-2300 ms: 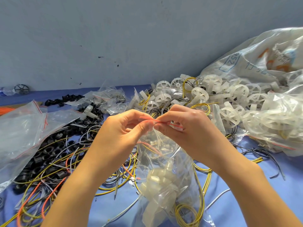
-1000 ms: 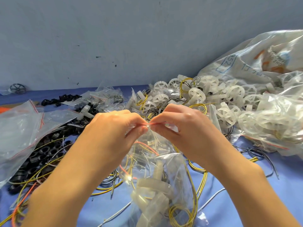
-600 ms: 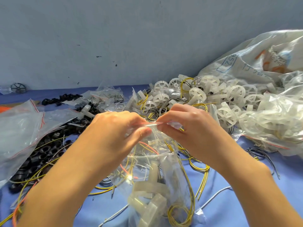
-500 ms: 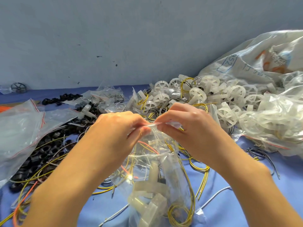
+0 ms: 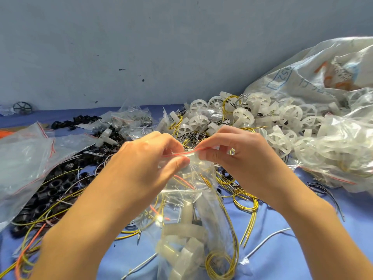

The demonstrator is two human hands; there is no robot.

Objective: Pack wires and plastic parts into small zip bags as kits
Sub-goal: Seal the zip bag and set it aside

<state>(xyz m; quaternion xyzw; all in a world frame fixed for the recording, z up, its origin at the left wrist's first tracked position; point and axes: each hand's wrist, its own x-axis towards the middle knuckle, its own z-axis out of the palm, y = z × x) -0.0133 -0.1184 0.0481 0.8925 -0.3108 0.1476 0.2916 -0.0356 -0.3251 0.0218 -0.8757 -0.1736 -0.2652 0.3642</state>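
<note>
2 hands work 1 small zip bag point(image 5: 193, 203), held up over the blue table point(image 5: 302, 249) so contents hang at the bottom & leave the mouth flat. Left hand point(image 5: 149, 158) pinches the red seal strip point(image 5: 181, 154) at its left end, thumb under, fingers over; right hand point(image 5: 238, 154) pinches the same strip w/ fingertips at the right end. Hands sit close together, both clamped on the bag top w/ a short run of strip showing between them. Prob. pulling it taut so the 2 zip tracks line up for pressing shut; can't tell if it's already sealed.

Inside the bag: white plastic parts point(image 5: 181, 245) low down, a yellow wire coil point(image 5: 220, 263) beside them, thin orange wire higher up, so kit looks loaded & closing is the step in hand.

Supplies lie within reach: black rings point(image 5: 50, 190) & loose wires left, white wheels point(image 5: 262, 122) heaped behind, empty zip bags point(image 5: 22, 158) far left, big sack point(image 5: 312, 73) at right.
</note>
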